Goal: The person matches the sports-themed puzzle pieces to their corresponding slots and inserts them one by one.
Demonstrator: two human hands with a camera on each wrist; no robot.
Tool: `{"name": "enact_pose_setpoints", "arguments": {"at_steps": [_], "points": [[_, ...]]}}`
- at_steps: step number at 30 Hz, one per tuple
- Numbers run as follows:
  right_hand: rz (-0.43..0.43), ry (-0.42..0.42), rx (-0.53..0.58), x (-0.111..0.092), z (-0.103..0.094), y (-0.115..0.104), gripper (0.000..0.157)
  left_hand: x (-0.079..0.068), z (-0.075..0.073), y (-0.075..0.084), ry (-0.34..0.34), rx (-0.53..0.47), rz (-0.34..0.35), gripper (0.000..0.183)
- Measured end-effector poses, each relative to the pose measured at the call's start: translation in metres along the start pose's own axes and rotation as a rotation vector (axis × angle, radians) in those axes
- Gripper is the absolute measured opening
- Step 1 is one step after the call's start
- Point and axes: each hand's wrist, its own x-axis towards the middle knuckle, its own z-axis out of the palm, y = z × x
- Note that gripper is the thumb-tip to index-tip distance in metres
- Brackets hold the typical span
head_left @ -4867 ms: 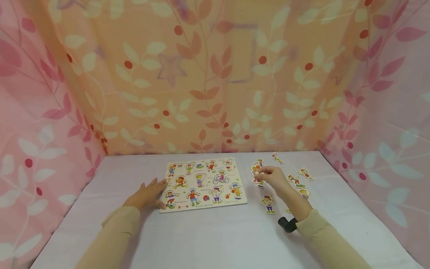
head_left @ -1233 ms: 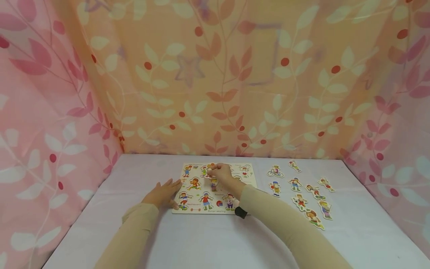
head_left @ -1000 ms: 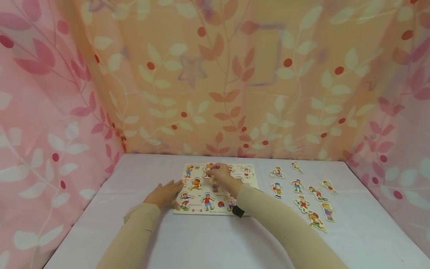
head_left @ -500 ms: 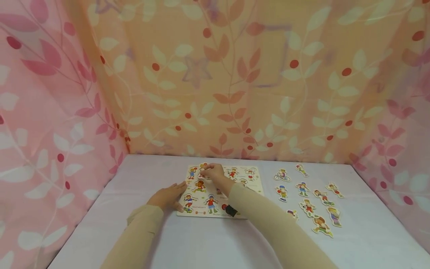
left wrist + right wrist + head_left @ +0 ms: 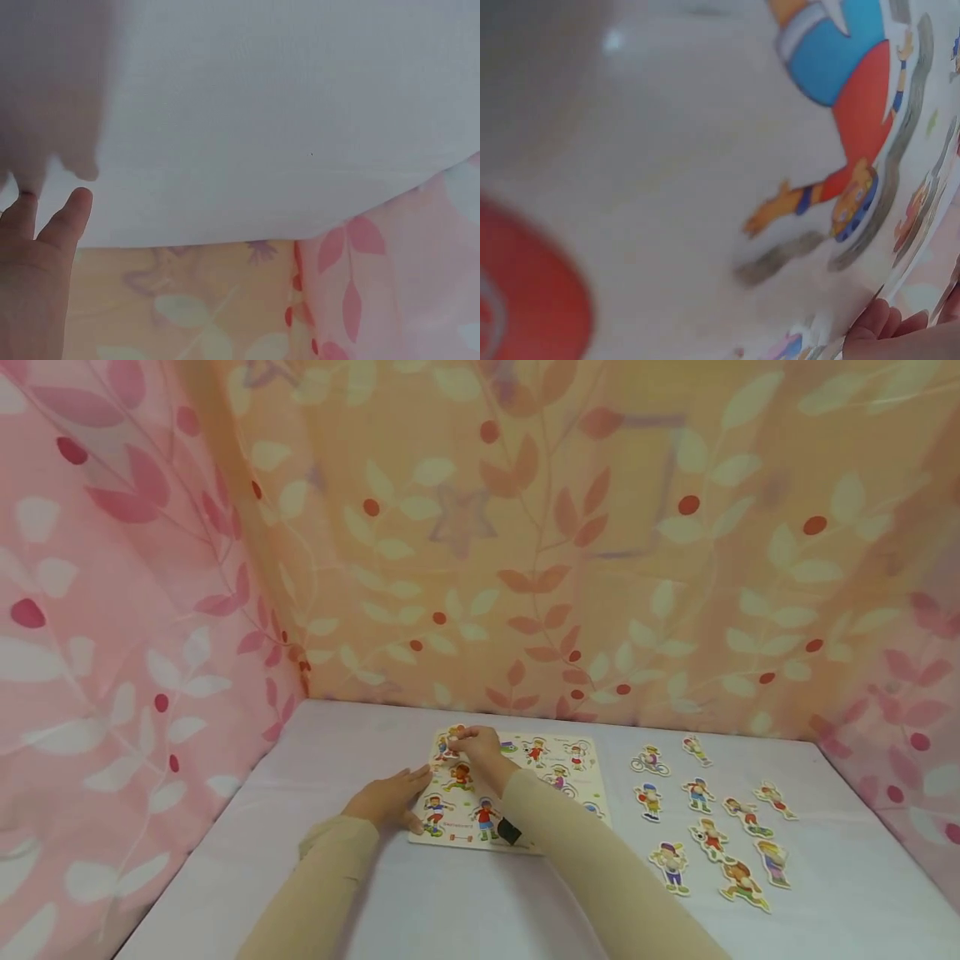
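A cream puzzle board (image 5: 459, 806) printed with sports figures lies on the table. My right hand (image 5: 482, 750) pinches a figure-shaped puzzle piece (image 5: 453, 742) at the board's upper left corner, over the first figure of the top row; the fingers partly cover it. Whether the piece sits flat in its recess, I cannot tell. My left hand (image 5: 390, 799) rests at the board's left edge, fingers extended. The right wrist view has the board's printed figures up close, with the right fingertips (image 5: 896, 330) at the lower right. In the left wrist view, part of the left hand (image 5: 41, 255) shows.
Right of the board lie several loose pieces, among them a cyclist (image 5: 650, 761), a baseball player (image 5: 671, 867), a runner (image 5: 744, 887) and a footballer (image 5: 708, 840). Patterned curtains (image 5: 465, 568) enclose the white table (image 5: 360, 902). A black device (image 5: 509, 831) sits at my right wrist.
My right hand has gone from the loose pieces on the right to the board with a piece, then leftward along the top row to the corner. The left hand stays at the board's edge.
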Motion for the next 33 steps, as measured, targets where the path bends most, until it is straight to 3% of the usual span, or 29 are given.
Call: {"name": "enact_pose_setpoints", "arguments": {"at_steps": [11, 16, 20, 27, 31, 33], "points": [[0.084, -0.046, 0.087, 0.005, 0.005, -0.001, 0.01, 0.005, 0.002, 0.005, -0.011, 0.059, -0.023, 0.089], [0.119, -0.05, 0.037, 0.007, 0.006, -0.006, 0.013, 0.005, 0.003, 0.004, -0.019, 0.037, -0.034, 0.091], [0.123, -0.019, -0.113, 0.006, 0.007, -0.013, 0.016, 0.006, 0.002, 0.002, -0.003, 0.051, -0.013, 0.093], [0.007, 0.021, -0.566, 0.007, 0.013, -0.018, 0.019, 0.002, -0.002, 0.007, -0.008, 0.007, -0.032, 0.092], [-0.025, 0.01, -0.676, 0.01, 0.018, -0.017, 0.021, -0.001, -0.002, 0.007, 0.009, 0.017, -0.024, 0.092], [-0.014, 0.0, -0.652, 0.011, 0.02, -0.017, 0.022, -0.002, -0.002, 0.005, 0.02, 0.028, -0.025, 0.091]]}}
